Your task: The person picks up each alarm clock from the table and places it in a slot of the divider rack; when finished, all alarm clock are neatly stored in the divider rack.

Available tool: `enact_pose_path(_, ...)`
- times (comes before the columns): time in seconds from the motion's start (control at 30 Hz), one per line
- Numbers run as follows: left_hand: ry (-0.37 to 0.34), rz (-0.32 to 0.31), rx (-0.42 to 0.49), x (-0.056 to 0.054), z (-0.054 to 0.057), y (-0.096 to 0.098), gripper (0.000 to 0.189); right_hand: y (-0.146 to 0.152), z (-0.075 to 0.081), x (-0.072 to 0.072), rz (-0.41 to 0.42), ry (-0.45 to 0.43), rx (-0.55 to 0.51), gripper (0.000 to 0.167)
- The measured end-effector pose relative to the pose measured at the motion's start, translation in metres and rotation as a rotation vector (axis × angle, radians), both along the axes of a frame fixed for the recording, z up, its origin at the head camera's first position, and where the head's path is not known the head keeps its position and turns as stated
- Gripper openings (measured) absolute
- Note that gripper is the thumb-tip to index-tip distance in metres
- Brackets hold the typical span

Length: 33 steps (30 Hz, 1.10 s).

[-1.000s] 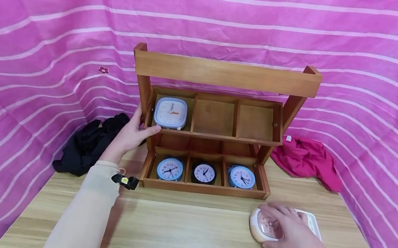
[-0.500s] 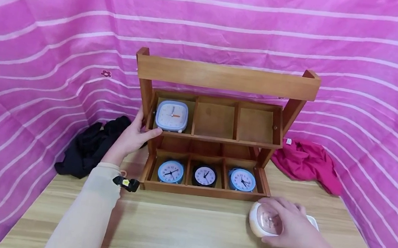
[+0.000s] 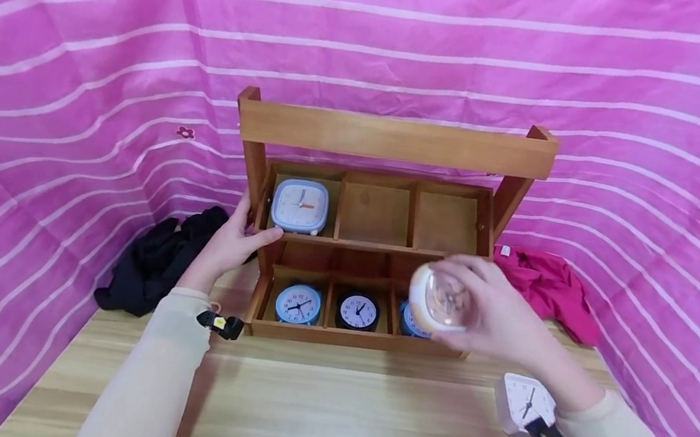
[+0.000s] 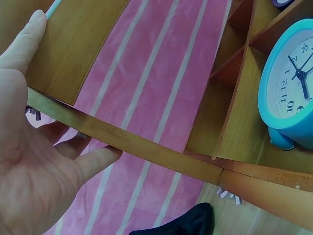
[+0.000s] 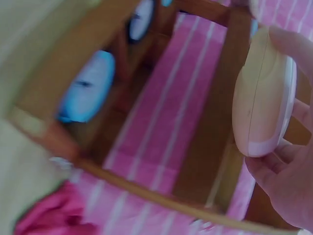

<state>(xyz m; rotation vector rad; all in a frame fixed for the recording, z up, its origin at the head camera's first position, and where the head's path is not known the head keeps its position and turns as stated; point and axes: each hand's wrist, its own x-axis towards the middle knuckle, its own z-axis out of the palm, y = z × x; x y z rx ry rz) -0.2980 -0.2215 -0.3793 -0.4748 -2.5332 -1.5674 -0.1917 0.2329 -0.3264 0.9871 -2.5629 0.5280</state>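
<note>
My left hand grips the left end of the upper tier of a wooden two-tier shelf, its thumb on the front edge. Beside that thumb, a square blue-rimmed alarm clock sits in the upper left compartment. My right hand holds a rounded white-and-beige alarm clock in the air before the shelf's right half. In the right wrist view its beige back shows between thumb and fingers. It partly hides the lower right blue clock in the head view.
A round blue clock and a black clock stand in the lower tier. On the table at right lies a white square clock, partly behind the right wrist strap. Black cloth and red cloth flank the shelf.
My right hand has lifted the white-and-beige clock off the table and carried it up and left toward the shelf, uncovering the white square clock. The left hand stays on the shelf.
</note>
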Motion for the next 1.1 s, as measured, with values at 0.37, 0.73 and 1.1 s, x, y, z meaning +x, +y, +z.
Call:
enact_pose_path(0.37,-0.004,0.006,0.01,0.002,-0.002,-0.001,0.099,-0.059,0.05,-0.063,-0.034,-0.046,-0.033,0.093)
enact_pose_path(0.73,-0.009,0.005,0.006,0.003,0.0,0.001,0.099,-0.101,0.045,-0.115,-0.041,-0.037,0.007,0.092)
enact_pose_path(1.1,-0.014,0.008,0.009,0.002,-0.001,0.001,0.099,-0.104,0.031,-0.121,-0.07,-0.096,0.046,0.085)
